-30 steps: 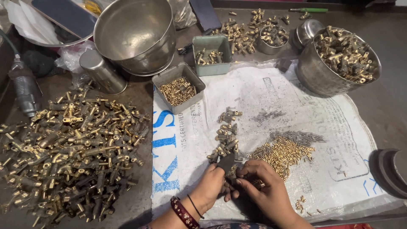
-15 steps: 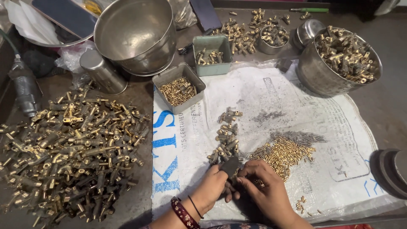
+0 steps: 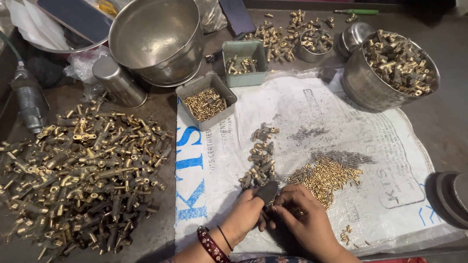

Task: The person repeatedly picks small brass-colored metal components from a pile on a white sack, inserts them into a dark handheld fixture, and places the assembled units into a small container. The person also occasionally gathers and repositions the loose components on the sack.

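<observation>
While our left hand (image 3: 248, 210) and right hand (image 3: 298, 215) pinch one dark brass fitting (image 3: 267, 191) at the near edge of the white sack (image 3: 341, 122), a short row of fittings (image 3: 260, 158) lies finished beyond; the big heap (image 3: 78, 170) at left looks untouched.

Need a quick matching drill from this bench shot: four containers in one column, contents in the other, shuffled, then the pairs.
Containers:
1. grey tray
2. green tray
3. big steel bowl
4. steel pot on the right

Contents:
A. heaped with brass fittings
B. nothing inside
C. small shiny brass pins
D. a few brass fittings

Pairs: 1-C, 2-D, 3-B, 4-A
</observation>
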